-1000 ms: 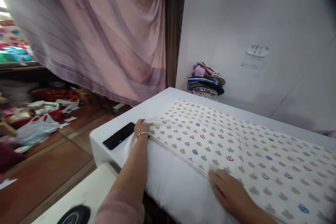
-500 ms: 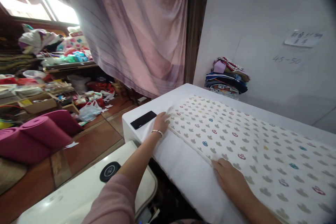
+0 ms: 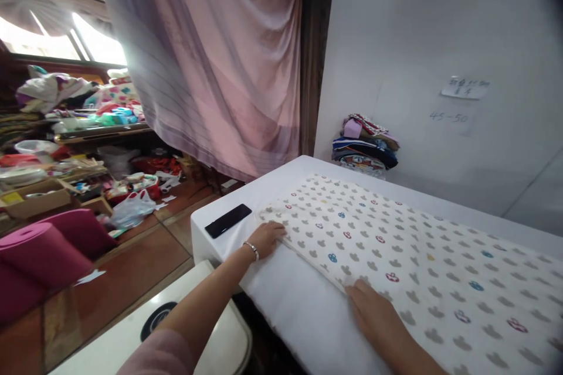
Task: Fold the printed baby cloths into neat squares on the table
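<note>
A white cloth (image 3: 365,228) printed with grey mouse-head shapes and a few coloured ones lies spread on the white-covered table (image 3: 303,299). At its near edge, close to the left corner, my left hand (image 3: 266,240) has its fingers bent together over the fabric; a bracelet circles that wrist. Farther right along the same edge, my right hand (image 3: 372,307) grips the cloth with curled fingers, the thumb side partly hidden. A black phone (image 3: 229,221) rests on the tabletop, left of my left hand and apart from it.
Below my left arm stands a cream surface (image 3: 197,304) with a round black disc (image 3: 158,320). Folded clothes (image 3: 365,143) are stacked against the wall beyond the table. Pink rolls (image 3: 57,246), boxes and bags crowd the floor at left. A pink curtain (image 3: 229,58) hangs behind.
My left hand has slid a little along the cloth's near edge, toward my right hand, uncovering the corner. The right hand keeps its place on the edge. The view has shifted slightly.
</note>
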The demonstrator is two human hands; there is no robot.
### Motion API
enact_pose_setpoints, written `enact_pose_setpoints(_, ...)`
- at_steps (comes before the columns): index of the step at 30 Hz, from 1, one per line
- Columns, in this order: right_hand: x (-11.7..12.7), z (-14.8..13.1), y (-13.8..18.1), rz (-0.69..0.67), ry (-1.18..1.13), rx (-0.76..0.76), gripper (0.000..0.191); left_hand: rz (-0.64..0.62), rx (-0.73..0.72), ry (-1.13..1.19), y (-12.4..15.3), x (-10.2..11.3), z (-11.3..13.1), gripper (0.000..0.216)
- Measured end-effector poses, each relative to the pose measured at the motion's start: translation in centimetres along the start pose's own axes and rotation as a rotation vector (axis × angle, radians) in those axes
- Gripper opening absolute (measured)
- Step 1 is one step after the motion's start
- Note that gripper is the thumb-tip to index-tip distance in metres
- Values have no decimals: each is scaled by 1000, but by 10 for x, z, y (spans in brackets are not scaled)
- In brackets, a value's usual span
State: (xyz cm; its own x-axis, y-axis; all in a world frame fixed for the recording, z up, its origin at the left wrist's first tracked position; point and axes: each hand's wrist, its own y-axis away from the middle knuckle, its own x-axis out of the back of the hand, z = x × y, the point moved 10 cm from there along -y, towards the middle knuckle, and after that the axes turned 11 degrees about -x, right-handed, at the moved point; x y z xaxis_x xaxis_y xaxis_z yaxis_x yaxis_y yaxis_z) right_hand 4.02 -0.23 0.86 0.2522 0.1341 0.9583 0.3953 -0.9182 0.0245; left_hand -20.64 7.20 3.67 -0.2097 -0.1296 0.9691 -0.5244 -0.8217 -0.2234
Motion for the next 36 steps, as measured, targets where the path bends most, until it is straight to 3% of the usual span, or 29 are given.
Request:
enact_pose_setpoints(10, 7, -10, 7, 16, -34, 18, 26, -39, -3, -189, -6, 10, -7, 24)
enact_pose_setpoints(17, -1, -17, 13, 109, -34, 110, 26, 39, 58, -82, 10, 23, -11, 34)
enact_pose_setpoints(20, 2, -15, 11, 88, -65, 91, 28, 99, -8, -81, 11, 26, 2, 38)
enact_pose_setpoints(23, 14, -9, 9, 33, -254, 62, 29, 179, -57, -82, 11, 28, 17, 43)
enact_pose_setpoints(26, 23, 0, 8, -12, -417, 23, 29, 259, 28, -82, 14, 33, 18, 40)
enact_pose_setpoints(29, 21, 2, 7, -52, -434, 28, 28, 330, 248, -101, 28, 41, 1, 24)
enact_pose_setpoints(32, 16, -1, 8, -66, -427, 60, 28, 302, 397, -82, 43, 38, -10, 12)
enact_pose_setpoints(36, 19, 3, 7, -49, -499, 58, 29, 218, 303, -16, 42, 26, 5, 13)
